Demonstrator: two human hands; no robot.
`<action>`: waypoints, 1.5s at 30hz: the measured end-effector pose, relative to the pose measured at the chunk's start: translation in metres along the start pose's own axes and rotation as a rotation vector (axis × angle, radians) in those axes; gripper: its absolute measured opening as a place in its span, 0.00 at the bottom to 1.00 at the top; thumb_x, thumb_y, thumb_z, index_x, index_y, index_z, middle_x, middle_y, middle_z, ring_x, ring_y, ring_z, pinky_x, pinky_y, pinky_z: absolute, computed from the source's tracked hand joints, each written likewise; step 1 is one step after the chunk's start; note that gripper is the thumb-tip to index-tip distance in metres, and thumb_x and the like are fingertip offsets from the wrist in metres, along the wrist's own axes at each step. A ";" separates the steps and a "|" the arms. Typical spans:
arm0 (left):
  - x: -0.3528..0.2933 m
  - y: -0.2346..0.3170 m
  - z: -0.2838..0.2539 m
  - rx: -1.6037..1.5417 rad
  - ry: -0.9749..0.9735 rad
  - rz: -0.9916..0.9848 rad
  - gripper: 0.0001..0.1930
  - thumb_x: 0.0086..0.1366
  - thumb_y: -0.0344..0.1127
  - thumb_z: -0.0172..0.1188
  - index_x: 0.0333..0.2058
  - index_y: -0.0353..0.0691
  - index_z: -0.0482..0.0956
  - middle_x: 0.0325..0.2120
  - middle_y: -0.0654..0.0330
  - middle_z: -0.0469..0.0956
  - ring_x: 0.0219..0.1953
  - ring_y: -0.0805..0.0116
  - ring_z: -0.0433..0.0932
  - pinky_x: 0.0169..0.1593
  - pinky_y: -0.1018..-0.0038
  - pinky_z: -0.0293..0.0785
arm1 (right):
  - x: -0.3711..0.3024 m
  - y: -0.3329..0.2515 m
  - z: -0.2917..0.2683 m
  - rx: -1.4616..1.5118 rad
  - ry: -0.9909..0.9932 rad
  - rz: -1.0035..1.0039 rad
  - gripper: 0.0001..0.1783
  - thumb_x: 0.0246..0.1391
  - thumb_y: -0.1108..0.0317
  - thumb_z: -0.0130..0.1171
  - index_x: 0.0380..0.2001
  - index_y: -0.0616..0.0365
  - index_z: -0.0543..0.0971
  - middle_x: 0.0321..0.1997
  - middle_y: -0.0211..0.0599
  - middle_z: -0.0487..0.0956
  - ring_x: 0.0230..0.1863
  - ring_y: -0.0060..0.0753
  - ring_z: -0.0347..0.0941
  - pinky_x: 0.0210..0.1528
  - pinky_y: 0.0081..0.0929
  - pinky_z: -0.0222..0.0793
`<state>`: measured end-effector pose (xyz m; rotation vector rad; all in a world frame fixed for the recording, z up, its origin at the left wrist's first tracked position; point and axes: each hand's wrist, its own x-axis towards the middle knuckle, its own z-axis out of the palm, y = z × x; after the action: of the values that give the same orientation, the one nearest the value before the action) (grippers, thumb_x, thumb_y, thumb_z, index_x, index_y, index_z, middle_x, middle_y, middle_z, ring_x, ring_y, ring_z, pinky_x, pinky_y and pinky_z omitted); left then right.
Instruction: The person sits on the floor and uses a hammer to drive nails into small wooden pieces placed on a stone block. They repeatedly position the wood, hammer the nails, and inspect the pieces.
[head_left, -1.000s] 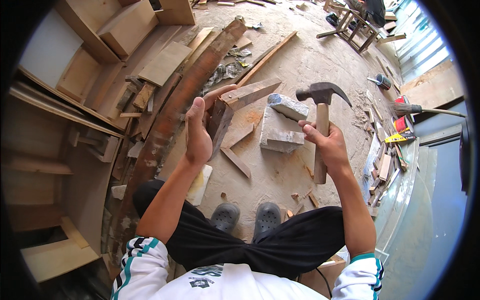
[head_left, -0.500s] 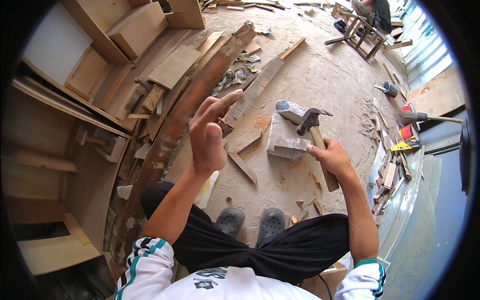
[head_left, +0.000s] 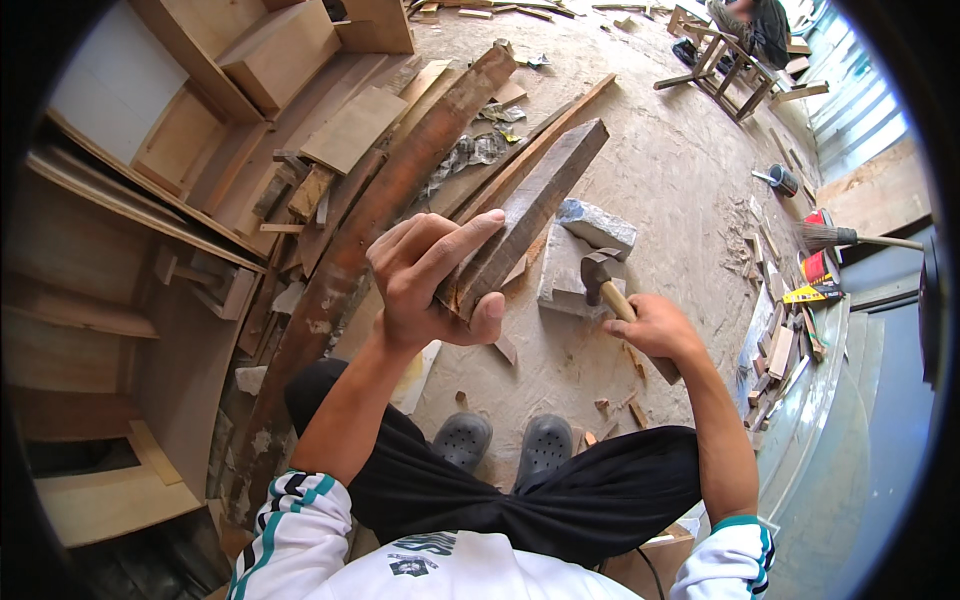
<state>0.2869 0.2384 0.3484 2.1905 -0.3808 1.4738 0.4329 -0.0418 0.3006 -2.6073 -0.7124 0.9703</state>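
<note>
left hand point(head_left: 412, 288): wooden piece point(head_left: 535, 212) | right hand point(head_left: 660, 325): hammer point(head_left: 614, 299) | pale block point(head_left: 562, 265) on floor point(head_left: 700, 210)

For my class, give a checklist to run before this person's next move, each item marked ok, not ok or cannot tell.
1. Left hand holding the long, dark brown wooden piece: ok.
2. Right hand gripping the wooden-handled hammer with dark metal head: ok.
3. Wooden piece resting on the grey-white, stone-like block: not ok, held off it.
4. Hammer apart from wooden piece: ok.
5. Wooden piece's underside sound: cannot tell, hidden.
6. Grey perforated clogs on both feet: ok.
</note>
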 end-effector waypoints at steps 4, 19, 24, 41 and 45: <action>-0.002 -0.003 0.003 0.001 -0.060 -0.012 0.23 0.53 0.45 0.59 0.42 0.36 0.85 0.19 0.61 0.73 0.18 0.67 0.70 0.24 0.72 0.68 | 0.023 0.010 0.030 -0.116 -0.072 -0.056 0.27 0.50 0.48 0.67 0.31 0.68 0.82 0.32 0.58 0.82 0.37 0.57 0.80 0.40 0.45 0.73; -0.006 0.011 -0.004 -1.003 -0.239 -1.260 0.57 0.62 0.82 0.18 0.36 0.30 0.83 0.20 0.58 0.79 0.17 0.73 0.72 0.23 0.77 0.69 | 0.051 0.022 0.126 -0.916 -0.622 -0.102 0.18 0.45 0.64 0.62 0.42 0.52 0.86 0.45 0.41 0.85 0.48 0.41 0.82 0.45 0.37 0.77; -0.006 0.007 -0.015 -1.020 -0.257 -1.507 0.55 0.63 0.81 0.22 0.40 0.31 0.83 0.21 0.59 0.80 0.18 0.72 0.72 0.24 0.77 0.70 | 0.066 0.047 0.130 -0.870 -0.561 -0.017 0.17 0.46 0.61 0.60 0.40 0.52 0.86 0.42 0.43 0.85 0.45 0.44 0.82 0.44 0.38 0.78; 0.001 0.013 -0.026 -1.148 -0.221 -1.689 0.35 0.69 0.67 0.45 0.37 0.36 0.83 0.23 0.56 0.79 0.22 0.68 0.75 0.30 0.73 0.72 | 0.087 0.044 0.129 -0.801 -0.642 0.078 0.15 0.52 0.64 0.54 0.41 0.54 0.85 0.38 0.40 0.85 0.38 0.36 0.83 0.40 0.36 0.78; 0.004 0.013 -0.022 -1.221 -0.188 -1.715 0.32 0.69 0.64 0.47 0.36 0.36 0.83 0.22 0.57 0.79 0.20 0.68 0.74 0.28 0.72 0.71 | 0.091 0.042 0.125 -0.716 -0.644 0.106 0.19 0.55 0.56 0.56 0.37 0.61 0.84 0.37 0.44 0.85 0.36 0.44 0.83 0.38 0.39 0.79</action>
<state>0.2652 0.2388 0.3618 0.8612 0.4317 -0.0696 0.4237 -0.0192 0.1421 -2.9127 -1.2739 1.9270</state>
